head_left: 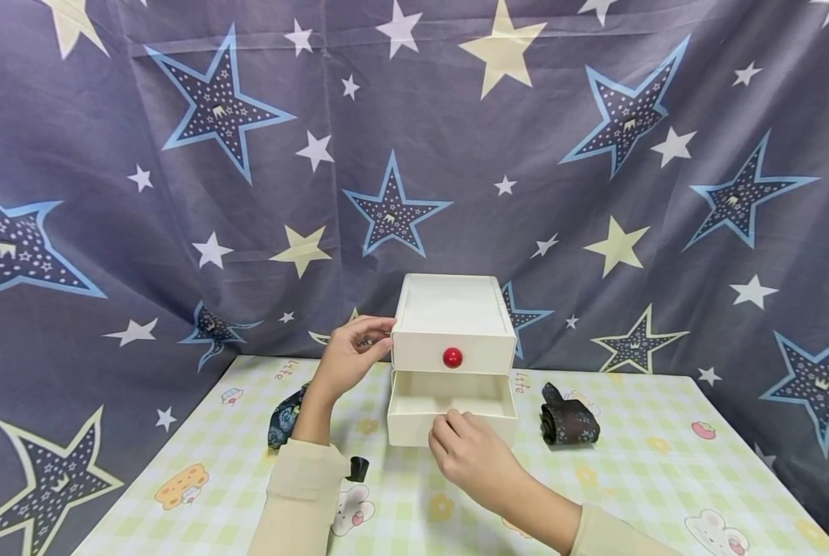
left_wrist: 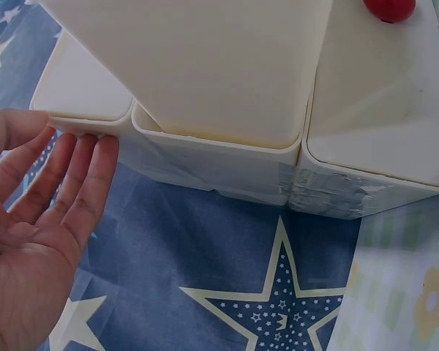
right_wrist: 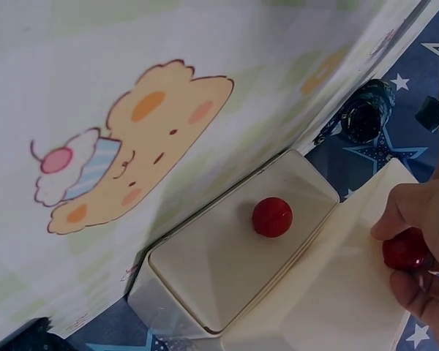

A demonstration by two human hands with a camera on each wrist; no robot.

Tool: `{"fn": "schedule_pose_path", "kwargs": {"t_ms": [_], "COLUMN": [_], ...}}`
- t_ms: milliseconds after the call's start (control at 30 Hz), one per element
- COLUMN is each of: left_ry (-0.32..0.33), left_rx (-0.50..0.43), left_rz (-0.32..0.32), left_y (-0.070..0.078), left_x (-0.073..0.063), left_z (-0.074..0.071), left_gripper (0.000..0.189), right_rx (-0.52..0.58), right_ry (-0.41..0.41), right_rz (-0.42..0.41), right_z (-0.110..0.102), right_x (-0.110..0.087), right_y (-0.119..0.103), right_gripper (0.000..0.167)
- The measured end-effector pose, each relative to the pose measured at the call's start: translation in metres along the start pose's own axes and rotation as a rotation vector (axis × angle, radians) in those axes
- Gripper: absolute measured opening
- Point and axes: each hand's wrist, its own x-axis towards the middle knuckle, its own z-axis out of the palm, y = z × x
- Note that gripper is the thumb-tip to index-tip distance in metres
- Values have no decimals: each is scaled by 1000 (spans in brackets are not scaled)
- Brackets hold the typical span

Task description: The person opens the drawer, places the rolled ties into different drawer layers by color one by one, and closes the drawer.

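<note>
A white drawer cabinet stands near the back of the table. One drawer below its top is pulled out and looks bare inside. My right hand pinches that drawer's red knob between thumb and fingers; in the head view the hand hides the knob. My left hand rests against the cabinet's upper left side, its fingers extended and thumb at the front edge. The top drawer, with a red knob, is closed, as is the lower drawer in the right wrist view.
A rolled blue patterned necktie lies left of the cabinet, partly behind my left forearm. To the right sits a rolled dark floral necktie. A checked cloth covers the table, and a star-print curtain hangs behind it.
</note>
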Motion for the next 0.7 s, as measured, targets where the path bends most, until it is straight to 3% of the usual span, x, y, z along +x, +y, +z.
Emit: {"fn": "schedule_pose_path", "kwargs": {"t_ms": [700], "left_ry": [-3], "left_rx": [-4], "left_rz": [-13], "left_y": [0], "left_x": [-1], "left_z": [0], "left_gripper": [30], "right_rx": [31], "right_ry": [-25], "right_rz": [3], "right_z": [-10], "right_x": [-3], "right_y": [-7], "right_gripper": [54]}}
